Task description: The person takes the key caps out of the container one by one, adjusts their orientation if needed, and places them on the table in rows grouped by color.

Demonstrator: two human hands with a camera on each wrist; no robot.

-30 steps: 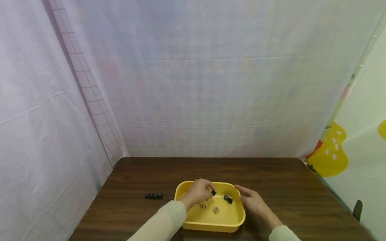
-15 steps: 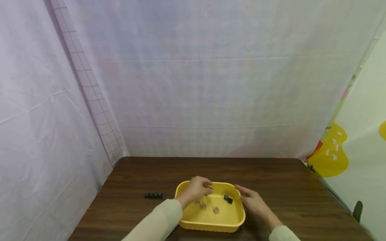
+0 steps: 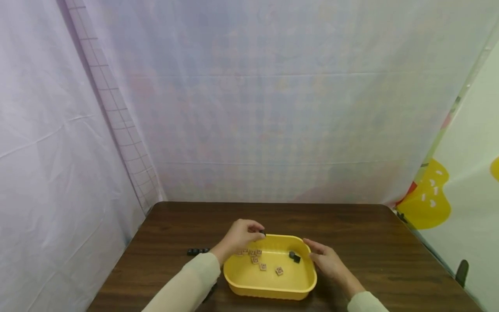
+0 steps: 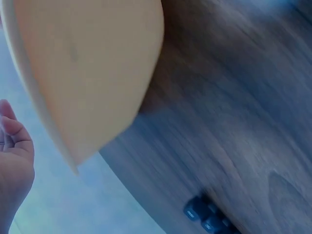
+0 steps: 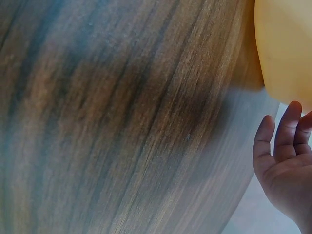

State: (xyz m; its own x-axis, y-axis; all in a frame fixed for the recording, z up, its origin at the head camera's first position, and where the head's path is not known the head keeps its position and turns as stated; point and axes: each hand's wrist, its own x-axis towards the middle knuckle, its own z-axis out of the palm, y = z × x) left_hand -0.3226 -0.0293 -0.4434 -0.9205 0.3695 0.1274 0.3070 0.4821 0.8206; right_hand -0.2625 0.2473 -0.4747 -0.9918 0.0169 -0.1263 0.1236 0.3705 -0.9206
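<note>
My left hand [image 3: 241, 236] is over the far left part of the yellow tray [image 3: 273, 284]. Between thumb and fingers it pinches a small black keycap [image 3: 262, 232], mostly covered by the fingertips. Two more black keycaps [image 3: 294, 257] lie inside at the right, and several beige square pieces with brown markings [image 3: 263, 267] are scattered over the tray floor. My right hand [image 3: 329, 262] is at the tray's right rim, its fingers extended and touching the edge. The right wrist view shows those fingers loosely spread beside the yellow wall.
Left of the tray, a row of black keycaps [image 3: 195, 251] lies on the dark wooden table [image 3: 331, 219], partly behind the left sleeve. Something dark [image 3: 210, 292] shows on the table beneath the left forearm. White curtains [image 3: 269, 130] hang behind and beside the table.
My left hand has risen with the black keycap and moved left and away, towards the far rim. More beige pieces now show in the tray. The right hand has stayed at the rim.
</note>
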